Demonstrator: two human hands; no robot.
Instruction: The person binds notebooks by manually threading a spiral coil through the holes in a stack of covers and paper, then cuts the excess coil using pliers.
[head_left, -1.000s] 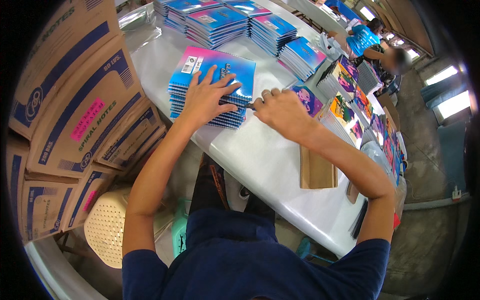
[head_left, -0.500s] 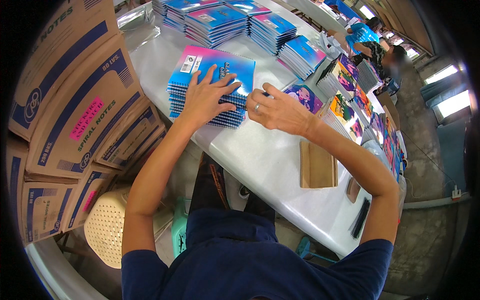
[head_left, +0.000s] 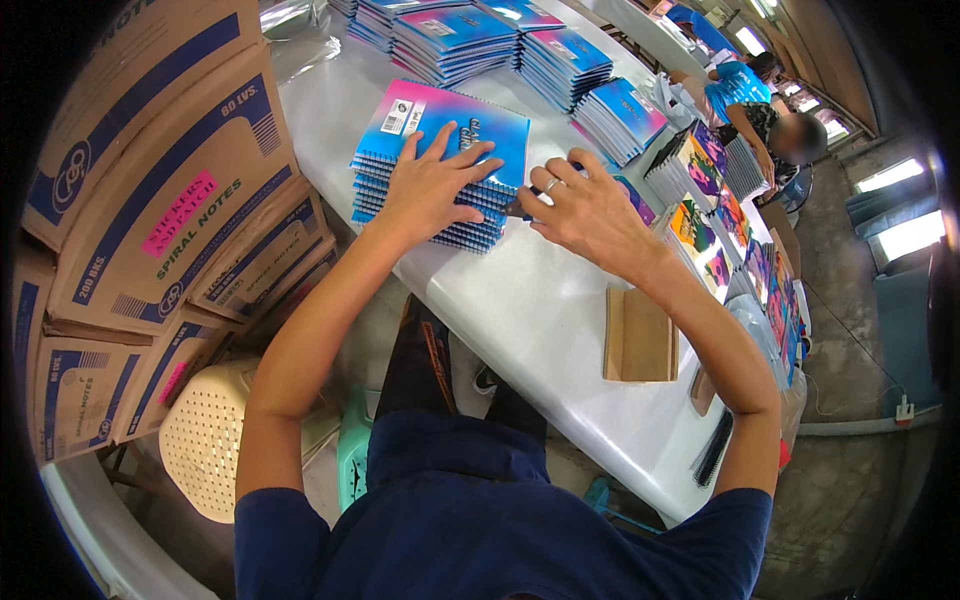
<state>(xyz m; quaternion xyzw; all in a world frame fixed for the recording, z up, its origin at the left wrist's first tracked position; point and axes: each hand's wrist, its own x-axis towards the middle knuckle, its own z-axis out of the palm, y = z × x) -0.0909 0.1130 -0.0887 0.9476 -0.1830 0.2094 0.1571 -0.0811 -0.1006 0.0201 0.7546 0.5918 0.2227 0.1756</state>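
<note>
A stack of spiral notebooks [head_left: 500, 130] with pink-to-blue covers lies on the white table, its wire bindings facing me. My left hand [head_left: 437, 182] is spread flat on the top cover, with the thumb over the near edge by the spirals. Beside the stack's right corner, my right hand [head_left: 585, 210] is closed, a ring on one finger. A small dark piece shows between its fingertips and the bindings; its kind is hidden by the fingers.
More blue notebook stacks [head_left: 455, 45] stand at the back. Colourful notebooks [head_left: 690, 225] line the table's right. A folded cardboard piece [head_left: 642, 335] and black spirals [head_left: 713, 448] lie nearer. Cartons [head_left: 180, 200] rise at left beside a cream chair [head_left: 205, 440]. Other people sit at far right.
The view has shifted slightly, so the stack appears further right. My right hand has turned a little, its fingers lifting, and a dark piece now shows at its fingertips. The left hand stays on the stack.
</note>
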